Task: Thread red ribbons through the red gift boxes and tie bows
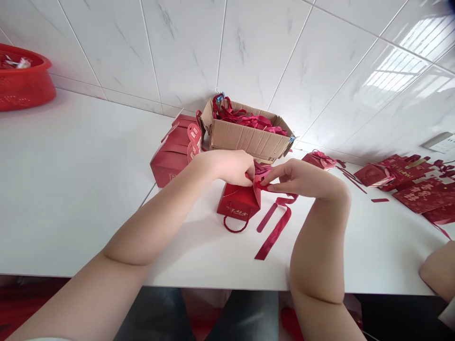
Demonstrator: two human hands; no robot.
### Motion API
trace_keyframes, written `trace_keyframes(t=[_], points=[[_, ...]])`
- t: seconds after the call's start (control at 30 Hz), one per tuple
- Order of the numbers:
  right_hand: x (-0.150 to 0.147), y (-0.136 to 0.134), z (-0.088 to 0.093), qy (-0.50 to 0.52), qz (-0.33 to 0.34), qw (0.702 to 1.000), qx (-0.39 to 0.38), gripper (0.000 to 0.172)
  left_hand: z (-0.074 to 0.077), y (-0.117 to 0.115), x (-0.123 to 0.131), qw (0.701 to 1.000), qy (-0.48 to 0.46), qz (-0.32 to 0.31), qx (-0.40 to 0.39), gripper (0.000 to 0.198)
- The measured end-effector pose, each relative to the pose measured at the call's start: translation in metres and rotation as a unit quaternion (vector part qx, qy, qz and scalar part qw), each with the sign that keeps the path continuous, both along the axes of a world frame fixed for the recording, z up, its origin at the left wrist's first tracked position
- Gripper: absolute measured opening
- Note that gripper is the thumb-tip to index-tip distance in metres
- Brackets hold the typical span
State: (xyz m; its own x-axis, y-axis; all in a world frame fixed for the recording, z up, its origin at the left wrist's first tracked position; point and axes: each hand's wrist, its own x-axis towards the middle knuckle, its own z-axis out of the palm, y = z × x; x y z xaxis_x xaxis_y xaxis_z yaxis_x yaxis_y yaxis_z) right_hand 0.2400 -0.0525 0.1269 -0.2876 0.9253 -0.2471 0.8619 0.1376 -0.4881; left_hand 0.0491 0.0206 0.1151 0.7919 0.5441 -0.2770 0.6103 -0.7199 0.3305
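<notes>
A small red gift box [239, 200] with gold lettering and a twisted red cord handle [236, 231] stands on the white table. My left hand [236, 166] is closed at its top right edge; the fingertips are partly hidden, and they seem to grip the box's top flap. On the other side, my right hand [296, 177] pinches a red ribbon [274, 187] between thumb and fingers against the box top. A dark red ribbon [275, 234] lies loosely curled on the table below that hand. More pink-red ribbon shows behind the box, between my hands.
An open cardboard box [241, 137] full of red ribbons stands against the tiled wall. Red boxes [168, 158] are stacked left of it. A red basket [26, 87] sits far left. Finished-looking red boxes [377, 175] and bags [426, 196] stand right, near another person's arm [439, 267].
</notes>
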Motion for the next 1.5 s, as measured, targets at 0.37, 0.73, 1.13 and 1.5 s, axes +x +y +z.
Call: trace_keyframes(t=[0.37,0.73,1.13,1.5], points=[[0.0,0.002,0.0,-0.008,0.013,1.0,-0.011,0.025,-0.005,0.007,0.011,0.998,-0.053,-0.004,-0.038,0.028],[-0.006,0.01,-0.009,0.125,0.025,0.99,0.061,0.032,0.012,-0.004,-0.005,0.984,-0.174,0.019,0.022,0.024],[0.005,0.016,-0.014,0.112,0.06,0.992,-0.006,0.024,0.015,0.002,-0.013,0.972,-0.209,0.097,0.055,0.021],[-0.011,0.021,-0.021,0.391,0.077,0.91,0.114,0.033,0.031,-0.015,-0.024,0.96,-0.25,0.114,0.045,0.04]])
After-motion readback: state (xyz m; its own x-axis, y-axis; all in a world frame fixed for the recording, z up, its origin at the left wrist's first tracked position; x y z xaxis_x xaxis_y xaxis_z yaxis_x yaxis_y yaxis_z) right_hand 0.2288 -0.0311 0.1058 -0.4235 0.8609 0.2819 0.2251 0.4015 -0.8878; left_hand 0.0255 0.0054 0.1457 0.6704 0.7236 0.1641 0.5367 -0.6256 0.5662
